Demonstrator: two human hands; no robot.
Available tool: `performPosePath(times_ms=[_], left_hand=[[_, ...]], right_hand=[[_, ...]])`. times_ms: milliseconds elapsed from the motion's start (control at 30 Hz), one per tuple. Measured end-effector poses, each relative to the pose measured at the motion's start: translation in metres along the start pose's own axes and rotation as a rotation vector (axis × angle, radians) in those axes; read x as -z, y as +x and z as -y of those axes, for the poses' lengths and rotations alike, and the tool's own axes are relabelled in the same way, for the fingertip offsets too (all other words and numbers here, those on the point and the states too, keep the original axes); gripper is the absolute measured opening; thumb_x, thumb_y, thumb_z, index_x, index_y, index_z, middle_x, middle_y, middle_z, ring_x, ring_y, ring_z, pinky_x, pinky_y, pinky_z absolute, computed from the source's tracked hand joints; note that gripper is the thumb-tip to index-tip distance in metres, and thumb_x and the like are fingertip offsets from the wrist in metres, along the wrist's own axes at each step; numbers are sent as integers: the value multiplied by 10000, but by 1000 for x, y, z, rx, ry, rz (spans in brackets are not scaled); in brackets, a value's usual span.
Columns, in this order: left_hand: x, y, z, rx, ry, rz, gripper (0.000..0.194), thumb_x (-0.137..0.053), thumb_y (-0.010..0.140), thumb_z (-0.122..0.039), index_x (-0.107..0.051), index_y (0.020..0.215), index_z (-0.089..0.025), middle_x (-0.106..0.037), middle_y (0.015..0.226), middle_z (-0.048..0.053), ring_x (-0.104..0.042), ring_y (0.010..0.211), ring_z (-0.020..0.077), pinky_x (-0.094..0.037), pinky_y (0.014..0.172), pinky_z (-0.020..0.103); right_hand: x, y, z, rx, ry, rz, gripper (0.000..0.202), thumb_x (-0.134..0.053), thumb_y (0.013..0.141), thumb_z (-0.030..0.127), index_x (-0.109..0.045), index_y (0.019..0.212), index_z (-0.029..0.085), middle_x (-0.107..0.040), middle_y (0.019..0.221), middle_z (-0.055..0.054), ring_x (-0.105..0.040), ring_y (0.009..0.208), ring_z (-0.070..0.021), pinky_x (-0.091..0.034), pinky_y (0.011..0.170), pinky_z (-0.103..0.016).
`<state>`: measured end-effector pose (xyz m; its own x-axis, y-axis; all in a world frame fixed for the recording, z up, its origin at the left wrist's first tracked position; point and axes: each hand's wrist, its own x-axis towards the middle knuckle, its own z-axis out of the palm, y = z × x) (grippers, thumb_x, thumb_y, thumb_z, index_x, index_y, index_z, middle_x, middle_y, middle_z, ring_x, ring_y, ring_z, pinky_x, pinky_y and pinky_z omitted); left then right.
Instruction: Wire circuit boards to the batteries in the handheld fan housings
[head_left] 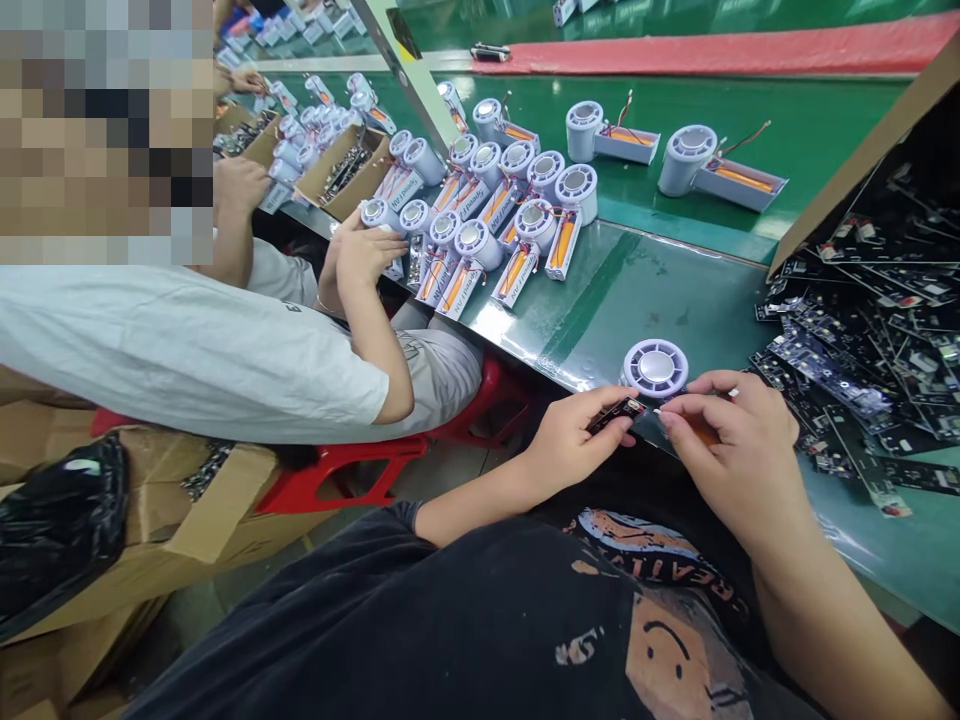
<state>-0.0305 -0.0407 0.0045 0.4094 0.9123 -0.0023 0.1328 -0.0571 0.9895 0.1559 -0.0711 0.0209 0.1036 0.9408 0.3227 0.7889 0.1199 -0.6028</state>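
Observation:
My left hand [566, 445] pinches a small black circuit board [621, 412] between thumb and fingers, close to the table's near edge. Facing it, my right hand [739, 435] is closed, with thumb and forefinger on a tiny white wire connector [658, 411]. The connector is a short way from the board's end, and the gap between them is too small to judge well. Just beyond both hands stands a lilac handheld fan [655, 368], its round grille facing up. Its handle is mostly hidden behind my right hand, where a bit of orange shows.
Loose black circuit boards [862, 350] spill from a cardboard box on the right. Many fans with open handles [480, 240] crowd the green table [630, 290] to the left, and two stand farther back. A co-worker's hands [364, 255] rest by them. Red stools [352, 470] stand below.

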Motion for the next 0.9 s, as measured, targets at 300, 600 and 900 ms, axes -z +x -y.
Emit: performPosePath(times_ms=[300,600,900], left_hand=[[2,5,-10,-315,465,7,297,-534,965,-151,-651,1236,-183,-752,1147,87,-739,1013,192,-595,966,343],[0,10,-16,-345,535,12,268,-536,955,-108,-647,1195,-152,-750,1137,101,-720,1062,203,-595,969,356],[-1,12,-17,-344,605,11,264,-539,956,-118,-641,1196,-164,-744,1136,88,-714,1074,202,-606,947,354]], right_hand=[[-5,-9,10,100,-169,-88,181,-608,924,335,-728,830,238,-648,1037,-96,-554,994,-278,-393,880,-458],[-6,-7,11,167,-226,-158,142,-628,914,286,-712,812,234,-651,991,-89,-539,956,-264,-386,830,-432],[-7,-5,11,165,-228,-203,168,-637,919,278,-694,769,229,-636,952,-72,-518,915,-233,-367,817,-400]])
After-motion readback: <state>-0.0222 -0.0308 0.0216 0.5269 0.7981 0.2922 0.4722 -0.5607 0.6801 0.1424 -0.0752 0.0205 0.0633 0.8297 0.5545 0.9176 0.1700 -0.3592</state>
